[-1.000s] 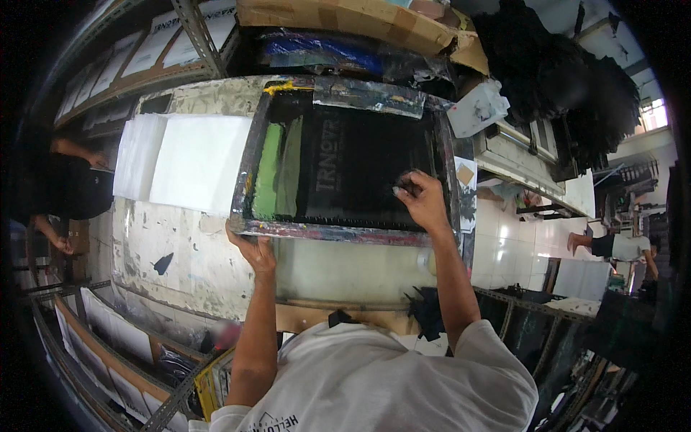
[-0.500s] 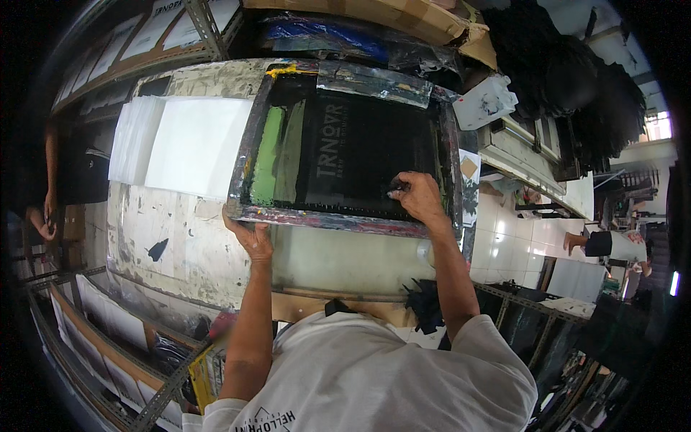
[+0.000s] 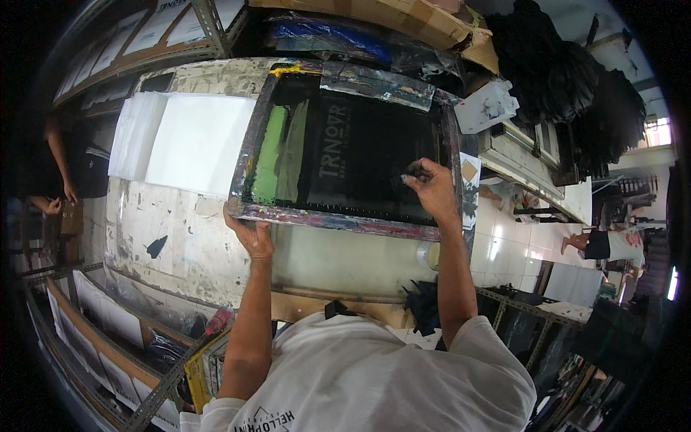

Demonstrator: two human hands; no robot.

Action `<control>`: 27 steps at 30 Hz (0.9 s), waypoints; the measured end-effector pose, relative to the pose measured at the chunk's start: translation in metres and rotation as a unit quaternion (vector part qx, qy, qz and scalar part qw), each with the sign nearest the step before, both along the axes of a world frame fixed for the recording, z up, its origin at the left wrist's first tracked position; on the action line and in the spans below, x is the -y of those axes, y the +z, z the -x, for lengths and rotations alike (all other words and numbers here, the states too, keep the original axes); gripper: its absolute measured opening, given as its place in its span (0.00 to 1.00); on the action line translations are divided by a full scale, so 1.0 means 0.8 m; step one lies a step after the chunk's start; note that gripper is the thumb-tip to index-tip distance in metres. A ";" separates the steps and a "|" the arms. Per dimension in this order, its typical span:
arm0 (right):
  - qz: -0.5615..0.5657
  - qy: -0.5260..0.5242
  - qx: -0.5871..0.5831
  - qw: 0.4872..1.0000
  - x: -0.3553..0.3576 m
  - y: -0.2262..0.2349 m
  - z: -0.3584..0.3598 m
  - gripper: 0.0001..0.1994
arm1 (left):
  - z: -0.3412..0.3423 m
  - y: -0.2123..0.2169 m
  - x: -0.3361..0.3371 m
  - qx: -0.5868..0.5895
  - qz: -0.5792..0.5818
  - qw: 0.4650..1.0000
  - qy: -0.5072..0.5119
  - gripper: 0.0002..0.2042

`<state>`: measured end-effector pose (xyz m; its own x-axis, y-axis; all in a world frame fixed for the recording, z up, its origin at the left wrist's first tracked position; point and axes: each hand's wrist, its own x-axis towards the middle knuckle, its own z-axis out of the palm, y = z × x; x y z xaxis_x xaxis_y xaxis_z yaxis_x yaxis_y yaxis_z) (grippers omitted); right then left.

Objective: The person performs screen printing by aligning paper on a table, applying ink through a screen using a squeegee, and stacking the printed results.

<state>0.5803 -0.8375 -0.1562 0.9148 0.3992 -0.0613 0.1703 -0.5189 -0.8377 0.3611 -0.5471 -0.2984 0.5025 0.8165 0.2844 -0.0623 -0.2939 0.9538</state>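
A screen printing frame (image 3: 338, 222) with a paint-stained rim lies on the table in front of me. Its dark mesh (image 3: 374, 158) carries faint lettering, with green strips (image 3: 268, 162) toward the left side. My left hand (image 3: 252, 239) grips the near left corner of the frame, its thumb on the rim. Over the right part of the mesh, my right hand (image 3: 434, 191) is closed in a pinch. Its fingertips look stained dark, and whatever sits between them blends into the black mesh.
White sheets (image 3: 198, 140) lie stacked left of the frame. A white plastic jug (image 3: 486, 106) stands by the far right corner, and a round white item (image 3: 430, 254) sits beside my right forearm. Another person's hands (image 3: 61, 201) show at the far left. Shelving (image 3: 169, 381) stands near left.
My right hand has lifted slightly and shifted up and to the right, its fingers a little looser. My left hand and the frame stay in nearly the same place.
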 end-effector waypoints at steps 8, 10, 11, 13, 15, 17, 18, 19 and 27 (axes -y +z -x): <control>0.041 0.068 0.089 0.993 -0.009 0.012 0.019 0.16 | -0.004 0.008 0.004 0.012 0.005 0.999 -0.036 0.48; 0.059 0.153 0.098 0.982 0.011 0.003 0.013 0.17 | -0.002 -0.001 -0.001 0.003 -0.017 1.000 -0.026 0.48; 0.069 0.194 0.103 0.973 0.021 0.003 0.008 0.18 | -0.003 -0.005 -0.002 0.001 -0.027 0.999 -0.021 0.48; 0.062 0.076 0.090 0.991 0.040 0.008 -0.019 0.19 | 0.003 -0.007 -0.001 -0.007 0.011 1.000 -0.007 0.48; 0.028 -0.182 0.099 0.978 0.047 -0.001 -0.070 0.18 | 0.008 -0.005 0.000 -0.027 0.011 1.000 0.001 0.49; -0.089 -0.349 0.264 0.894 0.089 -0.052 -0.158 0.35 | 0.002 -0.003 0.003 -0.007 0.007 1.000 -0.007 0.50; -0.046 -0.363 0.282 0.887 0.129 -0.072 -0.210 0.39 | -0.003 -0.003 0.004 0.002 0.005 1.000 -0.013 0.50; -0.063 -0.383 0.310 0.868 0.160 -0.088 -0.254 0.39 | -0.009 -0.003 0.007 0.012 0.021 0.999 -0.021 0.52; -0.292 -0.321 0.157 0.887 0.152 -0.093 -0.322 0.32 | 0.003 -0.010 0.000 -0.012 0.034 0.999 0.011 0.59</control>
